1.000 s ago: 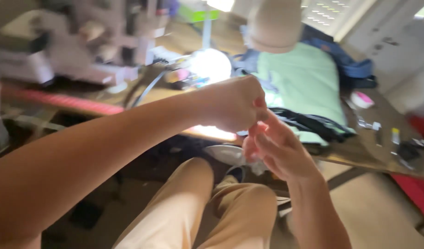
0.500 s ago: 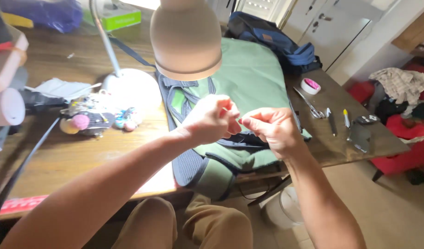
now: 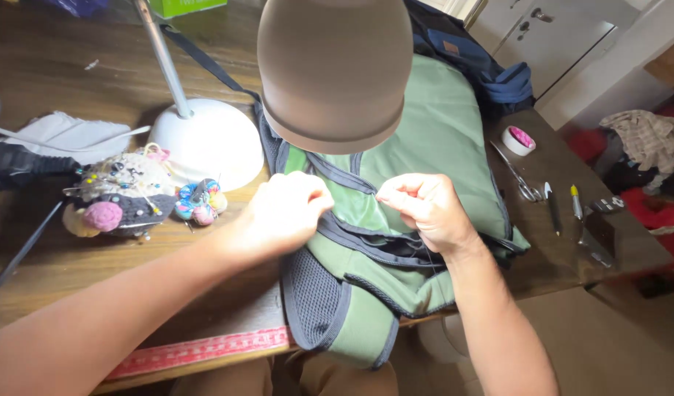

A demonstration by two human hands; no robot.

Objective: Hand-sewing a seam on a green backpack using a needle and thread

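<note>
A green fabric bag with dark grey binding and mesh panels [image 3: 425, 147] lay across the middle of the frame on the brown wooden desk [image 3: 51, 66], its lower end hanging over the near edge. The left hand [image 3: 289, 209] was curled into a loose fist at the centre, resting on the bag's grey-trimmed edge, fingers closed; whether anything was pinched inside could not be told. The right hand [image 3: 425, 209], just to the right of centre and close to the left one, had its fingertips pressed together above the green cloth as if pinching something too fine to make out; a thin dark thread seemed to run down near the wrist.

A matt brown lamp shade [image 3: 335, 70] filled the upper centre, hiding part of the bag, with its silver stem and white domed base [image 3: 209, 139] to the upper left. Left of the hands sat a round pincushion stuck with coloured pins [image 3: 121, 194] and, just beside it, a small multicoloured cushion [image 3: 200, 202]. A red measuring tape [image 3: 205, 350] ran along the desk's near edge at the lower left. At the right of the frame lay silver scissors [image 3: 517, 176], a small white roll with a pink centre [image 3: 518, 139] and two pens [image 3: 553, 207], well apart from the hands
</note>
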